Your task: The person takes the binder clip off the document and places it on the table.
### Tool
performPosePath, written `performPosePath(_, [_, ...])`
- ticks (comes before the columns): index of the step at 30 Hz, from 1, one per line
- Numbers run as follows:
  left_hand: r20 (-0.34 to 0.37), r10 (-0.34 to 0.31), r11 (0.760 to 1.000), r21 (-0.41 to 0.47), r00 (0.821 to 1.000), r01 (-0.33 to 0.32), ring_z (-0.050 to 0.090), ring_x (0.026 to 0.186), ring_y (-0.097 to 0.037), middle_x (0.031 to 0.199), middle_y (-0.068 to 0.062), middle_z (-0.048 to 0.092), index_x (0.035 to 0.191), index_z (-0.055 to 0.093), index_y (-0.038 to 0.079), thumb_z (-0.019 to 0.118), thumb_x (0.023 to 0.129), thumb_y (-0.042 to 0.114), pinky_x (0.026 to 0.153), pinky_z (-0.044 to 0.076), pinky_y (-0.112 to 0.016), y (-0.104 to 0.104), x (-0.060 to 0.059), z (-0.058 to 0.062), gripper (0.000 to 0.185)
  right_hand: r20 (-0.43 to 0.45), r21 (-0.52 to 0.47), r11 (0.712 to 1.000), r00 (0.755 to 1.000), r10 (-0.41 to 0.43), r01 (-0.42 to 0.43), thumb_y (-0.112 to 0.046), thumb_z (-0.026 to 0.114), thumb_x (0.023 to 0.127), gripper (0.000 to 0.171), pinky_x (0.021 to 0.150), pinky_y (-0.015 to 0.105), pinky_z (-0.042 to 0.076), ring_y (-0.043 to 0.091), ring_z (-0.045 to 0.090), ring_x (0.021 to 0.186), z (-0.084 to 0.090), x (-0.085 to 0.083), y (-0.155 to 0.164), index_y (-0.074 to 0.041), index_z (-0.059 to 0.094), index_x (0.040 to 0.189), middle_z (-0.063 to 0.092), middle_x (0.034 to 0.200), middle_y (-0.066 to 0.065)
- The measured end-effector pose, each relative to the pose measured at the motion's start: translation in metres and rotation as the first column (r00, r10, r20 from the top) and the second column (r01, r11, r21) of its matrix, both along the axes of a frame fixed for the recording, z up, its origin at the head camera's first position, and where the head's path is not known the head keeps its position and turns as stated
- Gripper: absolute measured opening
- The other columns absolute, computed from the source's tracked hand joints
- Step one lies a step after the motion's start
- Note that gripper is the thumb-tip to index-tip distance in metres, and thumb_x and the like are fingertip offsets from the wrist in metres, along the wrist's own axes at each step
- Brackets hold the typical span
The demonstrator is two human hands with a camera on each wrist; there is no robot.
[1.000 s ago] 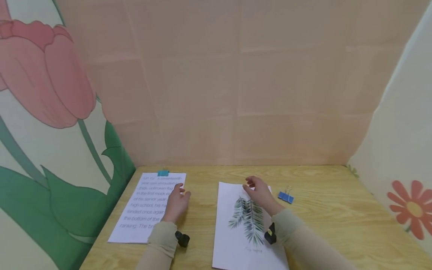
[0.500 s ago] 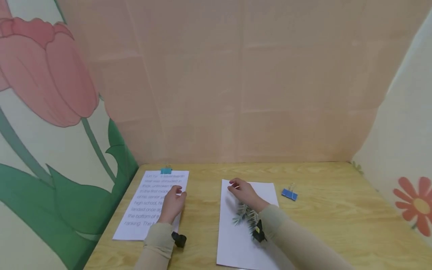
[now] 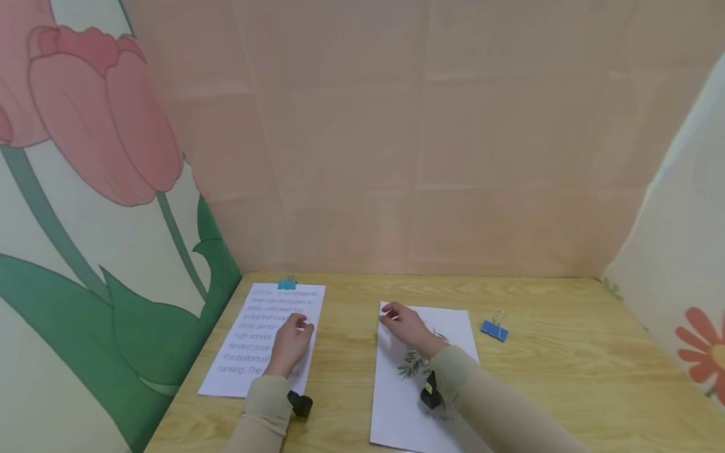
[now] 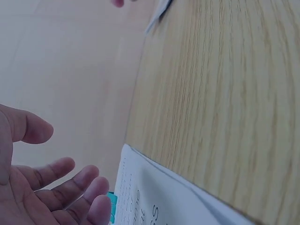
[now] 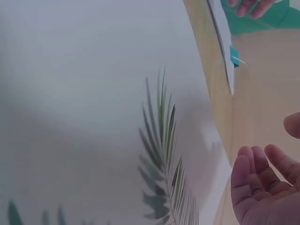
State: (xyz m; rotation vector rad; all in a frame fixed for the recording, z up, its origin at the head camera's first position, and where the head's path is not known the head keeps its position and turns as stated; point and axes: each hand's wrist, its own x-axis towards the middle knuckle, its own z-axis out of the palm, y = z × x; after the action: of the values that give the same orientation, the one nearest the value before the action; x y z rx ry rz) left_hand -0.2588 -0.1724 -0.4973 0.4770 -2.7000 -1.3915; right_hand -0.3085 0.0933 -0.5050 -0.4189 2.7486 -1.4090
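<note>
My left hand point(image 3: 290, 346) hovers over the right part of a printed text sheet point(image 3: 235, 358), its fingers relaxed and holding nothing. A teal binder clip point(image 3: 287, 284) sits on that sheet's top edge. Over the upper part of a white stack of paper point(image 3: 393, 409) is my right hand point(image 3: 409, 327), loosely bent and with nothing in it. The stack's top page bears a printed green frond point(image 5: 164, 154), partly hidden by my right hand and forearm in the head view. The left wrist view shows the fingers point(image 4: 61, 194) apart from the thumb.
A blue binder clip point(image 3: 495, 330) lies to the right of the stack on the wooden table point(image 3: 566, 358). Behind the table hangs a plain pinkish cloth point(image 3: 425, 157). Flower-patterned cloths point(image 3: 107, 119) stand at both sides.
My right hand has moved left across the top of the frond page, then nearly stopped. My left hand has shifted slightly left relative to the text sheet. The head view has turned a little.
</note>
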Motion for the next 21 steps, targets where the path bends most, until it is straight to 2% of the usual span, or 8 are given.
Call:
performPosePath(5, [-0.010, -0.004, 1.000, -0.005, 1.000, 0.004, 0.062, 0.105, -0.032, 0.120, -0.019, 0.062, 0.133, 0.056, -0.002, 0.058, 0.101, 0.021, 0.089, 0.051, -0.048, -0.006, 0.003, -0.002, 0.039, -0.023, -0.003, 1.000, 0.999, 0.026, -0.026, -0.012, 0.066, 0.098, 0.022, 0.081, 0.043, 0.056, 0.034, 0.070, 0.096, -0.001, -0.002, -0.009, 0.004, 0.066, 0.113, 0.071, 0.099, 0.011])
performPosePath(14, [-0.004, 0.020, 0.999, -0.039, 1.000, -0.020, 0.062, 0.105, -0.032, 0.122, -0.020, 0.061, 0.134, 0.055, -0.002, 0.057, 0.102, 0.021, 0.089, 0.051, -0.048, -0.017, 0.006, -0.003, 0.040, 0.002, 0.005, 0.998, 0.998, 0.056, -0.056, -0.015, 0.065, 0.098, 0.029, 0.078, 0.040, 0.057, 0.033, 0.070, 0.097, 0.000, 0.000, -0.022, 0.005, 0.066, 0.119, 0.072, 0.100, 0.011])
performPosePath(21, [-0.033, 0.033, 0.997, -0.074, 0.999, -0.035, 0.060, 0.107, -0.033, 0.125, -0.023, 0.060, 0.136, 0.053, -0.005, 0.057, 0.102, 0.020, 0.089, 0.051, -0.049, -0.029, 0.010, 0.000, 0.042, 0.073, 0.003, 0.998, 0.995, 0.070, -0.070, -0.019, 0.062, 0.102, 0.034, 0.082, 0.042, 0.057, 0.032, 0.066, 0.105, 0.001, -0.001, -0.032, 0.004, 0.064, 0.126, 0.070, 0.109, 0.012])
